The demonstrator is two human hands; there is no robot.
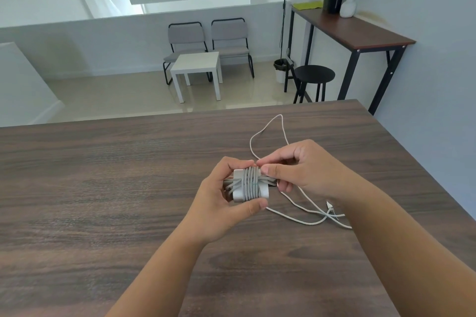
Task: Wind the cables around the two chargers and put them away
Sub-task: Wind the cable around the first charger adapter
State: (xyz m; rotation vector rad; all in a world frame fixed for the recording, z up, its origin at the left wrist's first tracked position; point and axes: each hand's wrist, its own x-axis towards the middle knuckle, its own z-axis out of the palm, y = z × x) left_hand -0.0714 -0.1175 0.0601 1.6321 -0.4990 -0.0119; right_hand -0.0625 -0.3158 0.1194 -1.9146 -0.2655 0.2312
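Desk: dark wood table (103, 188), chairs at 12 o'clock.
Charger: one visible (251, 184), mid-table, cable (280, 134) mostly wound; second not in view.
Left hand (224, 201): fingers curled around the brick.
Right hand (306, 167): pinching cable at the wraps.
Risk: slack grip, I reckon coils spring loose; tail toward 4 o'clock could snag.
Count: one charger, two hands.

A dark wood-grain table (103, 188) fills the lower view, its far edge running across and its right corner near the wall. A loose white cable (304, 220) lies directly on it at the right, looping toward the far edge and back, with a tangle and a plug end (329, 204) nearest the right edge.
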